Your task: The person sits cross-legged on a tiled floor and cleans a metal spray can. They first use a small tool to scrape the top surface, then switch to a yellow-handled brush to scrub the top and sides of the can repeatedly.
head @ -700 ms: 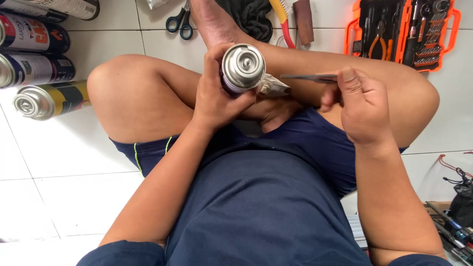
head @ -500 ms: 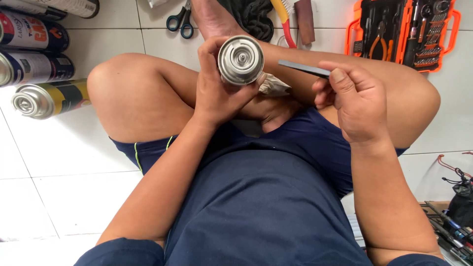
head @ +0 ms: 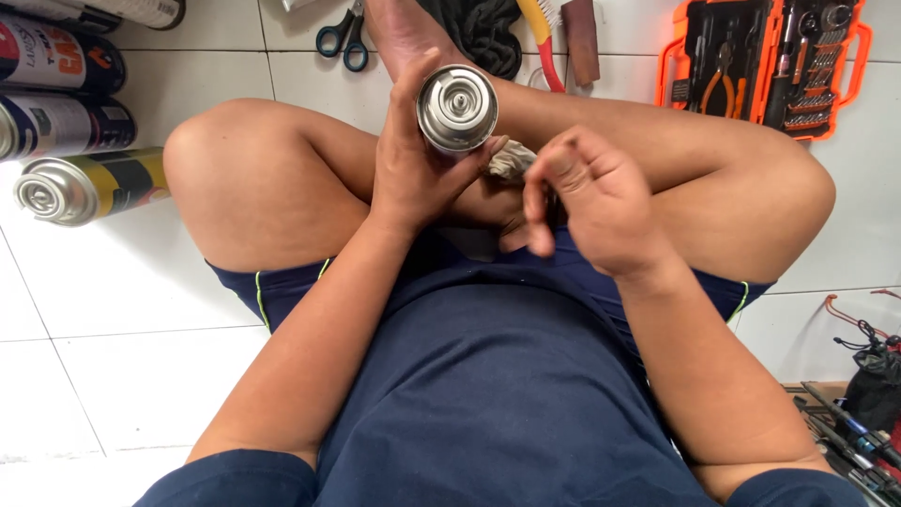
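Near the upper middle of the frame a metal can (head: 457, 108) is gripped by the left hand (head: 413, 169), its long axis pointed up at the camera, while the right hand (head: 587, 202), fingers loosely curled and apparently empty, is held just beside it, lower right.

White tiled floor, cluttered along the far and left edges.

We see a white tile floor (head: 141, 310) with thin grout lines. On it at left we count three spray cans on their sides: a yellow-and-black can (head: 89, 185) nearest, a dark blue can (head: 61, 122) just behind it, a red-and-black can (head: 56, 58) further back. At the top edge lie blue-handled scissors (head: 343, 39), a black bundle (head: 479, 33), a yellow-handled brush (head: 542, 38), a brown block (head: 581, 39). Top right sits an open orange tool case (head: 765, 61) with pliers and bits. At lower right there are a red cord (head: 845, 314), a black bag (head: 878, 390) and a box of tools (head: 849, 446); we can't tell those tools apart.
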